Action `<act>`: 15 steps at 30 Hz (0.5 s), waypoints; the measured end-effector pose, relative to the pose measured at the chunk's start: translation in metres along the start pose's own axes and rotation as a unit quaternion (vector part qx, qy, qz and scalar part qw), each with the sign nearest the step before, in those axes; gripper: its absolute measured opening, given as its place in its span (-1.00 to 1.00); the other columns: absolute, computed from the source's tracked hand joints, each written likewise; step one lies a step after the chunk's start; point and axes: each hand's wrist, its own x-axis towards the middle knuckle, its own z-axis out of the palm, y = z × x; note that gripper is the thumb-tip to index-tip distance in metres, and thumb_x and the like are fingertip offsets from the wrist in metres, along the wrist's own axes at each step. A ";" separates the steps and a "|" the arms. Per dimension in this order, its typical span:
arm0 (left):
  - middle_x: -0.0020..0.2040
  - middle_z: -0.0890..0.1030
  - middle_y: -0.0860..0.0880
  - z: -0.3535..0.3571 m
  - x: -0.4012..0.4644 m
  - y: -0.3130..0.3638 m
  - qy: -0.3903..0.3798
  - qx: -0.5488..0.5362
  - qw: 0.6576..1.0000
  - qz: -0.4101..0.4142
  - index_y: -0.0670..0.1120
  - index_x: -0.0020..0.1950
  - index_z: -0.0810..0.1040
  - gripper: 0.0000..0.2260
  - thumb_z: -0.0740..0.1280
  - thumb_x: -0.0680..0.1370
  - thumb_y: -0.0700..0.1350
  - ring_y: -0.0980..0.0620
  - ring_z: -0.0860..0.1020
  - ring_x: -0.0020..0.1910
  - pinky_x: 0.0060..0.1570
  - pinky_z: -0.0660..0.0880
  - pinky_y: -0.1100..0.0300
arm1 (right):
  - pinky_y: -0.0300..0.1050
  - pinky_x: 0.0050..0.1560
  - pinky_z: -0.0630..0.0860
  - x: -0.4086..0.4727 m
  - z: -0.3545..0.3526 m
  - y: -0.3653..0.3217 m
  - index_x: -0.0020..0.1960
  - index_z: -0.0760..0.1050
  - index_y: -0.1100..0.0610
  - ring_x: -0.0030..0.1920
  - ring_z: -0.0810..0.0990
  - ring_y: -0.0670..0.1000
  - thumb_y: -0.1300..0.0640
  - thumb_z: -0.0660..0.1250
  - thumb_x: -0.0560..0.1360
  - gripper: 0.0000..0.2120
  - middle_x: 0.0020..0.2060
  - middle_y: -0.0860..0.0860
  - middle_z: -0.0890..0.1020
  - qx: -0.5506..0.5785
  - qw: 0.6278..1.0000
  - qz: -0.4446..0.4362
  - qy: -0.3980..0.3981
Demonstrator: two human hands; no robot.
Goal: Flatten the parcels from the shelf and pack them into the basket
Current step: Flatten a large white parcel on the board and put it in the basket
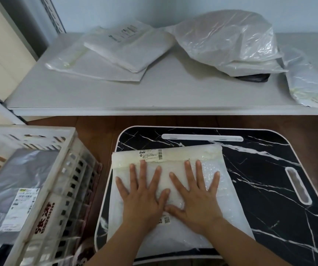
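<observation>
My hands cover the middle of the white parcel (211,198); its label print (150,154) is too small to read. Basket (39,135) cut off left and bottom. Rightmost shelf parcel (307,83) runs off frame.

Left hand (142,196) and right hand (196,194) pressed flat, fingers (198,170) spread, on white bubble parcel (211,181) over marble-patterned bench (269,179). Grey parcel (20,175) in basket (66,169) at left. More parcels (127,47) on shelf (173,93).
</observation>
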 end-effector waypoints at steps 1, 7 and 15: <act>0.60 -0.07 -0.08 0.002 0.000 0.000 -0.002 0.003 1.000 0.001 0.17 0.57 -0.03 -0.42 -0.14 0.58 0.34 -0.21 -0.12 0.55 0.35 -0.12 -0.39 | 0.59 0.24 -0.01 0.000 0.001 0.000 0.54 0.11 -0.12 0.53 0.00 0.33 -0.53 -0.06 0.45 -0.21 0.56 0.19 0.04 0.001 1.000 0.001 -0.004; 0.60 -0.05 -0.07 0.007 0.000 -0.001 -0.006 0.005 1.000 0.003 0.17 0.57 -0.01 -0.42 -0.12 0.58 0.33 -0.21 -0.11 0.55 0.34 -0.11 -0.40 | 0.61 0.22 0.02 0.001 0.006 0.000 0.55 0.09 -0.14 0.53 0.00 0.31 -0.53 -0.06 0.45 -0.22 0.56 0.17 0.04 0.011 1.000 0.007 -0.011; 0.60 -0.03 -0.07 0.009 0.002 -0.002 -0.018 0.004 1.000 0.001 0.16 0.57 0.00 -0.42 -0.12 0.59 0.33 -0.22 -0.10 0.55 0.34 -0.10 -0.40 | 0.61 0.22 0.01 0.002 0.009 0.000 0.54 0.09 -0.15 0.54 0.02 0.29 -0.53 -0.08 0.45 -0.23 0.56 0.15 0.07 0.019 0.999 0.012 -0.023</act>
